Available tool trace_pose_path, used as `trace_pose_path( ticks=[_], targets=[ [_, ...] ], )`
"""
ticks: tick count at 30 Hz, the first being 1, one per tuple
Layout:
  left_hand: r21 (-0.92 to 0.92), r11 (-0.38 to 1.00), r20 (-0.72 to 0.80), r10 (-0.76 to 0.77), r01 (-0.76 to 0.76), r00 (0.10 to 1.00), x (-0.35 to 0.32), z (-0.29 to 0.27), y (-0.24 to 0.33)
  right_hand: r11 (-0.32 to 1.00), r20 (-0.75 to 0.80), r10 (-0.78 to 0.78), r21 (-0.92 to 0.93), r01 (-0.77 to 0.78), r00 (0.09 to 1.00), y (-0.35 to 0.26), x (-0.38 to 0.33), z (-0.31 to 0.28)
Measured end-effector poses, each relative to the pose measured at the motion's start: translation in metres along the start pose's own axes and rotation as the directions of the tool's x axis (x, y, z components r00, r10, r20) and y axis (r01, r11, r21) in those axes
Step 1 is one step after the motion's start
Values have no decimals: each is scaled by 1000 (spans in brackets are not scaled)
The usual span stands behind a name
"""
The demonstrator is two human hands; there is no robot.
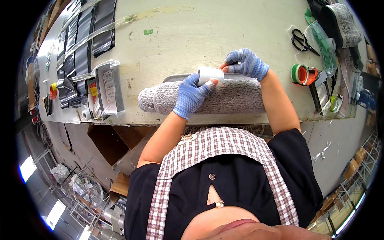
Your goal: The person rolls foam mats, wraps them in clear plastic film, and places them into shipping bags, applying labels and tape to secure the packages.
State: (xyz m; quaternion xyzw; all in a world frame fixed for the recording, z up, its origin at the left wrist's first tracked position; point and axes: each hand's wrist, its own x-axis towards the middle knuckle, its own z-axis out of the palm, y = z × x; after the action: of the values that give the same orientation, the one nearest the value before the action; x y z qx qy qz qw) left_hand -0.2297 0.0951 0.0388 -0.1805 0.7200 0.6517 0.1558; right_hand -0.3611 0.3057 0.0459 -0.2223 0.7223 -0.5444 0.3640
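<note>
A rolled grey fluffy mat (234, 98) lies along the table's near edge, its pale flat edge showing behind it. Over the mat, my left hand (188, 96) is closed on a white roll (211, 74), which looks like a roll of labels or tape. My right hand (249, 64) is just right of the roll, thumb and fingertips pinched together close to its edge. What those fingertips hold, if anything, is too small to make out. Both hands wear blue knitted gloves with bare fingertips.
Black plastic bags (84, 44) lie at the far left, with a grey box of papers (107, 88) nearer me. At the right are black scissors (305, 43), tape rolls (302, 74) and a rolled, patterned dark mat (342, 26). An open cardboard box (108, 142) sits below the table edge.
</note>
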Motion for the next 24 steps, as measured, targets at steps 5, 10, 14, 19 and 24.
trace_pose_path(
  ticks=[5,10,14,19,24],
  targets=[
    [66,997,32,27,-29,999,2,-1,-6,999,43,4,-50,-2,999,-4,0,-3],
    [79,996,58,39,-43,998,2,-2,-5,999,13,39,-33,-38,999,-5,6,10],
    [-253,964,229,135,-75,964,-12,-4,15,866,-11,217,464,-187,976,-4,9,14],
    [-221,951,588,-47,216,807,-68,-26,20,970,-47,192,160,-183,980,18,13,35],
    [-259,870,556,-220,419,802,-115,-6,-84,974,58,208,-101,-201,977,16,13,53]
  ],
)
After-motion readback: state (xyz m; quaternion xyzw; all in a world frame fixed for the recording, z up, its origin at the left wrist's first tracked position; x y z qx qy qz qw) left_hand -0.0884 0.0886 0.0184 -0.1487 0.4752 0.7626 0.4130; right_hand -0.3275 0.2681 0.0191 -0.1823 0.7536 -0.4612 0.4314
